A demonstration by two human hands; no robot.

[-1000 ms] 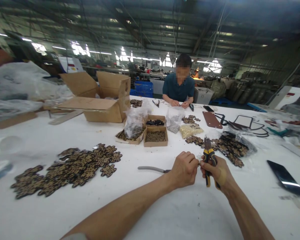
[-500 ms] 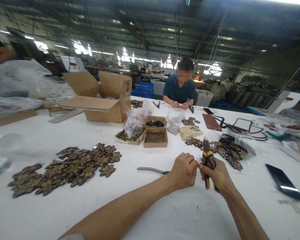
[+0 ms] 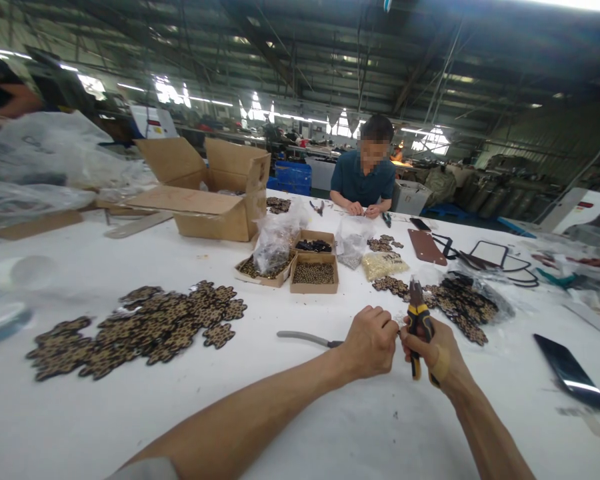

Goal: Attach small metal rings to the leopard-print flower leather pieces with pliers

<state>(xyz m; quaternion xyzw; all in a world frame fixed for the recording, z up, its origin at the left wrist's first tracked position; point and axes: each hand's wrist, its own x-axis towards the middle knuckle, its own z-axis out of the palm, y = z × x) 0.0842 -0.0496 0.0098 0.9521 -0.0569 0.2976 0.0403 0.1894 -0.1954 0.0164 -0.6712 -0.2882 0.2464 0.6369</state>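
My right hand (image 3: pixel 433 353) is closed round yellow-and-black pliers (image 3: pixel 419 317), whose jaws point up and away from me. My left hand (image 3: pixel 373 343) is closed just beside it, fingertips nearly meeting the right thumb. Something small lies between the fingertips, too hidden to name. Behind my left wrist rests a tool with a grey handle (image 3: pixel 303 337), its front end covered by the hand. To the left spreads a heap of brown-and-black flower-shaped pieces (image 3: pixel 155 327). More such pieces (image 3: pixel 460 300) lie beyond the pliers, partly in a clear bag.
Small cardboard trays hold bronze-coloured bits (image 3: pixel 314 273) and black bits (image 3: pixel 314 247). An open carton (image 3: pixel 213 217) stands behind them at left. A bag of yellowish pieces (image 3: pixel 385 265) lies nearby. A phone (image 3: pixel 573 373) is at right. A co-worker (image 3: pixel 363 177) sits opposite, hands on the table.
The view has shifted slightly, so the table's things appear a little further right. Both hands keep nearly the same pose, with the pliers still in the right one.
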